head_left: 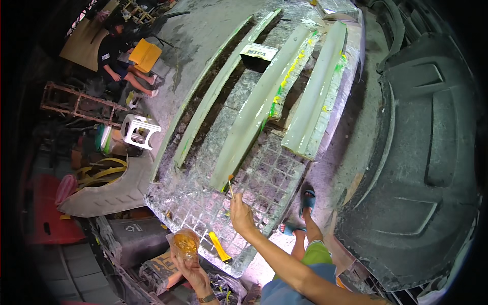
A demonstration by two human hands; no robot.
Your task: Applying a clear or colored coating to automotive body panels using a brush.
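At the lower centre of the frame, the near corner of the surface (284, 168) is bounded by two wrapped edges, and beside this corner a yellow-and-black cutter (220, 247) is laid. Below the left edge, a clear cup (186, 243) of amber liquid is gripped by the left hand (191, 273), its palm turned up and its fingers closed round the cup's lower part; the wrist is circled by a band (207, 298). Blue sandals (308, 197) are seen on the floor (358, 132) just past the right edge.

Room for moving is given by the gridded stretch between the corner and the pale strips. Over it the right hand (242, 213) is held, its forearm slanted in from the lower right, its fingers pinched together on a slim brush (232, 187). The bristles are pointed up the frame at the near end of the middle pale strip (254, 117); whether contact is made cannot be told.

Farther on, a second broad strip (317, 86) is set to the right, and two slimmer strips (216, 96) are lined up to the left. A narrow aisle is left between the surface and a large dark panel (427, 152) at the right. A white-fronted box (258, 55) is placed among the strips. At the upper left, a white stool (140, 129) is passed before a seated person (113, 51) is reached.
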